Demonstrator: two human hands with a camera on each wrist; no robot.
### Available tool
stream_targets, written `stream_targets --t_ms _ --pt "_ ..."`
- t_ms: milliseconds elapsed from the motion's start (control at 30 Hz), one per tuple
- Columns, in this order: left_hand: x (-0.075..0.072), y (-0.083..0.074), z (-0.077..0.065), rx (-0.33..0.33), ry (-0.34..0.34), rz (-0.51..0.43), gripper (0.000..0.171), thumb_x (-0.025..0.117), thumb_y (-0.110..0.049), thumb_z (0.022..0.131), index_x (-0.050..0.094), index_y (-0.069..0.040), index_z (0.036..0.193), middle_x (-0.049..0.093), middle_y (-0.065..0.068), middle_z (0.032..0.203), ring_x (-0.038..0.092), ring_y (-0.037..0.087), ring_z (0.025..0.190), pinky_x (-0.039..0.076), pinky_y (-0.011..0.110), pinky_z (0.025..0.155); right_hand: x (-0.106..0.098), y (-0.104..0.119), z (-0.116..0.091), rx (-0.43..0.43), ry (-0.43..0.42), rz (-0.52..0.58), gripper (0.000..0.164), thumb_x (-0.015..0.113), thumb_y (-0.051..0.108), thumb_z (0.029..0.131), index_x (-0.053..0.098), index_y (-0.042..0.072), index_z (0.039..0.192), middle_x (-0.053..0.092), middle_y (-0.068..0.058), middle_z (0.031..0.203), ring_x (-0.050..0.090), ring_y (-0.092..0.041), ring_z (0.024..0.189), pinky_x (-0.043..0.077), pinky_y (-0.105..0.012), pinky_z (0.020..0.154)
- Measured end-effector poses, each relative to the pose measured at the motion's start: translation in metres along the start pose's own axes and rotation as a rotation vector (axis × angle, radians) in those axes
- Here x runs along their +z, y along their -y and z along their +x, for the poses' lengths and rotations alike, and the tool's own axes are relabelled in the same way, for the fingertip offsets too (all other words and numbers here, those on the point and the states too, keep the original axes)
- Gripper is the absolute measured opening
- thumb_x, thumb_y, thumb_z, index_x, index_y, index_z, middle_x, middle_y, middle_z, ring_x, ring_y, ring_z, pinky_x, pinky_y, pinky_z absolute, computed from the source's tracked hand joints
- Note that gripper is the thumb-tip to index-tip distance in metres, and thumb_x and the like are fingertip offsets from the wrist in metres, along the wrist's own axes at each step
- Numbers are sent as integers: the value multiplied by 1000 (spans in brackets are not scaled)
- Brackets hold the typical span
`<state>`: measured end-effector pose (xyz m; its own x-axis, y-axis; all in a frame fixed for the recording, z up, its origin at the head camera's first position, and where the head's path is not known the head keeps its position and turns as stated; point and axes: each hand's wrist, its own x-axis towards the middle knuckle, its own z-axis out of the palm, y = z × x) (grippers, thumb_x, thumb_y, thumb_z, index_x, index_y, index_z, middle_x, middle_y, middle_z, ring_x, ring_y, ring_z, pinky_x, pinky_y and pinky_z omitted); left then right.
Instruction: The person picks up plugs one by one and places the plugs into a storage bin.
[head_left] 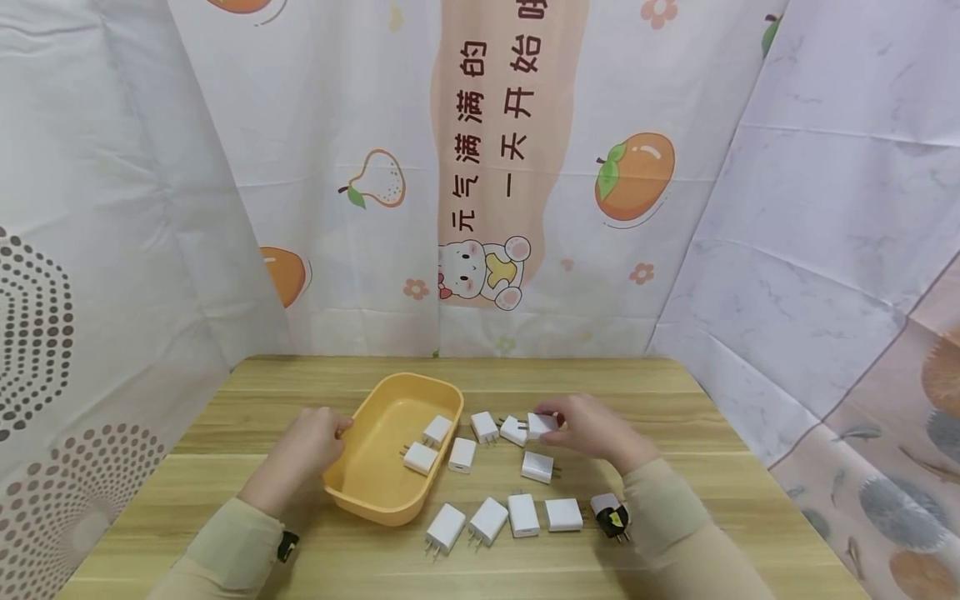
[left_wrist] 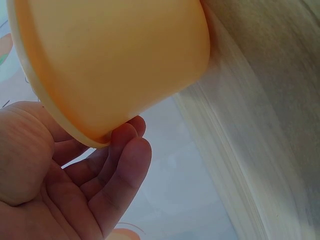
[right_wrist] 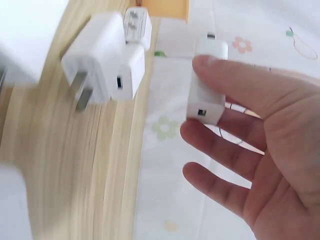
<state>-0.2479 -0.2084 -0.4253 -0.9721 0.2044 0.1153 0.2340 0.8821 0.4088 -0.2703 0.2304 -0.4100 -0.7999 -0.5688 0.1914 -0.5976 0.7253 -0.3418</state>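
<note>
My left hand grips the left rim of a yellow plastic basin; in the left wrist view the fingers curl under its lip. Two white charger plugs, a rear one and a front one, lie inside it against the right wall. To the basin's right, my right hand pinches another white charger plug between thumb and fingers. The right wrist view shows a small port on the near end of that plug. Close to its prongs sits a charger plug on the table.
More white chargers stand or lie about: one beside the basin, one below my right hand, and several in a front row with this one. The wooden table ends at a printed curtain behind and at the sides.
</note>
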Motion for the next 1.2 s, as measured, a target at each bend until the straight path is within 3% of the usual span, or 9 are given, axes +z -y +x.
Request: stream_targets --t_ms 300,533,767,1200 --pt "2 3 1 4 -19 -2 37 63 8 84 73 4 119 67 12 93 45 16 56 39 28 46 8 18 16 10 3 -16 34 82 21 85 74 14 118 68 11 94 61 -10 80 50 -28 69" --pt "3 3 2 -14 -5 -11 37 62 8 84 72 6 120 69 24 121 55 20 68 43 29 49 12 30 27 6 5 -9 35 82 22 86 74 13 119 67 9 93 64 -17 82 50 -29 69" --pt "3 3 1 -19 3 -24 37 62 9 84 71 7 120 67 26 122 60 22 76 48 29 54 15 46 39 0 3 -1 32 83 26 86 74 19 117 68 13 96 62 -6 85 52 -30 75" --pt "2 3 2 -20 5 -9 37 63 7 85 71 6 121 66 28 124 60 23 79 49 28 55 28 70 59 -71 20 -26 28 82 27 88 74 20 113 65 13 87 62 -16 79 47 -27 66"
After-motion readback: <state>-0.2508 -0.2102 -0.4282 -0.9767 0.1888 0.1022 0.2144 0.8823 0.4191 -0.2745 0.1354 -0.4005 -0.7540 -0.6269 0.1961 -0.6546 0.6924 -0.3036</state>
